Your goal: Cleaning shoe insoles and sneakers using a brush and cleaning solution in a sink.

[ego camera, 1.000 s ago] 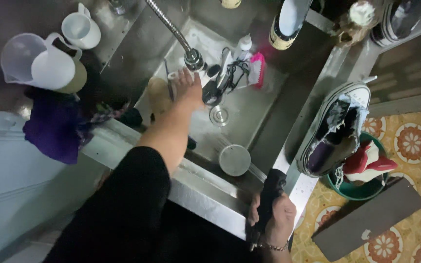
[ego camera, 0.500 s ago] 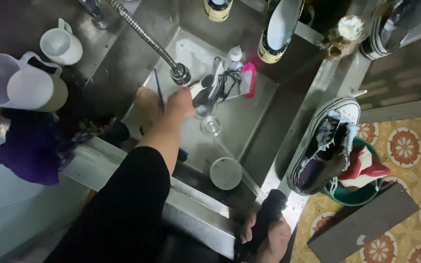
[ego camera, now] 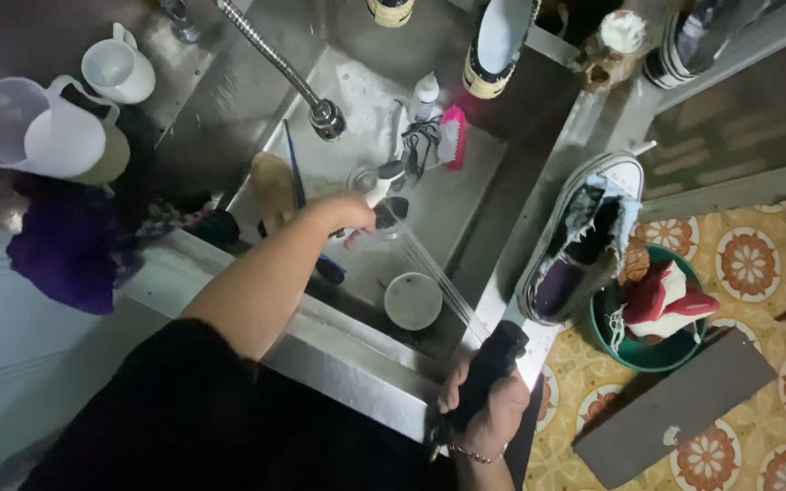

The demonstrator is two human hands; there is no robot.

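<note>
Sprayer in right hand, streaming into steel sink.

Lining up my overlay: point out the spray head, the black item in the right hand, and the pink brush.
spray head [ego camera: 391, 210], head view, on its dark face.
black item [ego camera: 488, 364], head view, mid-body above the right hand [ego camera: 493, 418].
pink brush [ego camera: 453, 136], head view, on its pink back.

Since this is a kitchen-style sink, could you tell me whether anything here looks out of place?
Yes: a white-soled sneaker lies on the sink's right rim, tilted over a green basin, and more shoes lean at the back. The right hand grips a black sprayer handle.
</note>
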